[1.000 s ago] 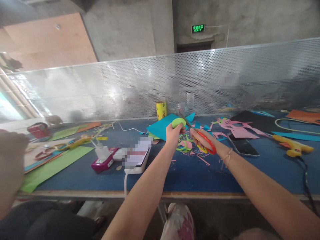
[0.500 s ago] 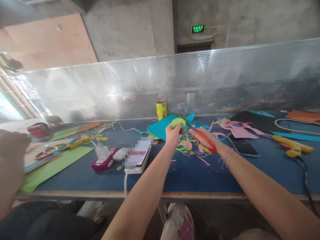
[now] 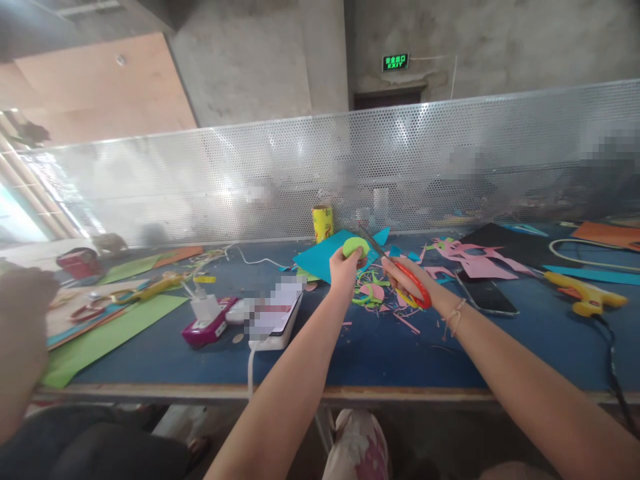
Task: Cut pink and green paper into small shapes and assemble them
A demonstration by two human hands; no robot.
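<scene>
Screen (image 3: 280, 153): perforated metal, spanning mid-frame; stands along the far edge of the table, apparently as a divider.
Table (image 3: 400, 363): blue top, lower half of the frame.
Green sheet (image 3: 120, 340): flat, lower left.
Blue sheet (image 3: 317, 257): centre, partly behind the left hand (image 3: 345, 267).
Pink offcut (image 3: 493, 269): right of centre, with cut-out gaps; probably pushed aside to leave working room.
Glue gun (image 3: 580, 290): yellow, on its side, far right; its cable trails down past the table edge.
Scissors (image 3: 423, 287): red-and-yellow handles, right of centre; blades aim up and left, likely to bring them along the disc (image 3: 353, 247). Contact with it cannot be told.
Propped phone (image 3: 285, 303): left of centre on a white stand (image 3: 273, 341), presumably angled for viewing.
Scraps (image 3: 361, 295): green and pink, loosely heaped under and between the hands, where trimmings would fall.
Right hand (image 3: 395, 272): fingers curled around the scissors' handles.
Left hand: thumb and fingers pinch the disc's near edge, seemingly to keep its far rim exposed.
Disc: light green, mid-frame, raised above the table.
</scene>
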